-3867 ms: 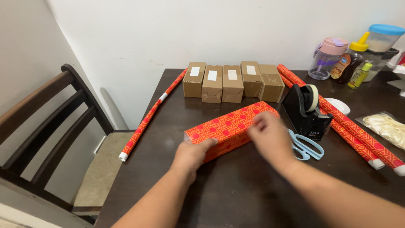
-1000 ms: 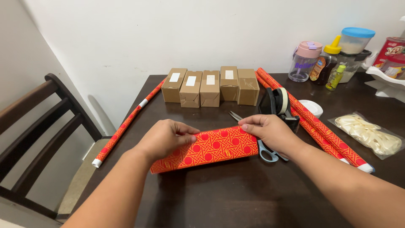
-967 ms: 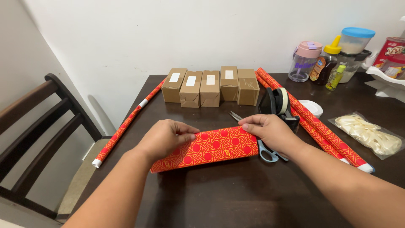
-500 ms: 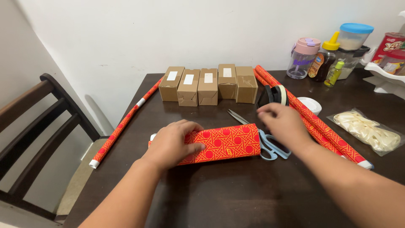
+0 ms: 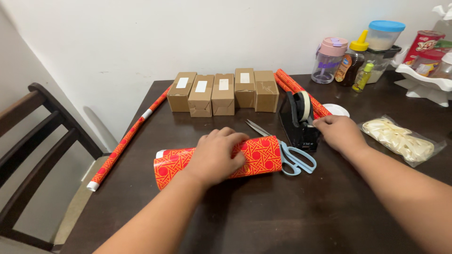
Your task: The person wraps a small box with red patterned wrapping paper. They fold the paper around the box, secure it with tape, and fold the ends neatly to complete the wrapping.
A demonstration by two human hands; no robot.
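dark wooden table (image 5: 263,216) against a white wall, seen from above by the person working at it. nearest the viewer, the left hand (image 5: 217,154) lies palm down, fingers curled, pressing on the middle of a box wrapped in red-and-orange patterned paper (image 5: 256,155); the parcel lies lengthwise across the table, directly beneath that hand, its ends showing to either side of it. just beside the parcel's right end, touching or nearly so, lie light blue-handled scissors (image 5: 294,160), blades pointing away toward the wall. to the right, the right hand (image 5: 340,133) rests against the base of a black tape dispenser (image 5: 297,122), its fingers bent and touching the dispenser's side; whether it pinches any tape cannot be told. near that forearm sits a clear bag of pale ribbon (image 5: 400,138). a roll of the same red paper (image 5: 126,138) runs along the table's left edge, beside a dark wooden chair (image 5: 33,141). farther back, five small brown cardboard boxes (image 5: 223,91) stand in a row near the wall, with more red rolls (image 5: 301,91) slanting behind the dispenser. at the far right corner stand a lilac-lidded bottle (image 5: 329,60), a yellow-capped bottle (image 5: 355,63) and a blue-lidded container (image 5: 385,35).
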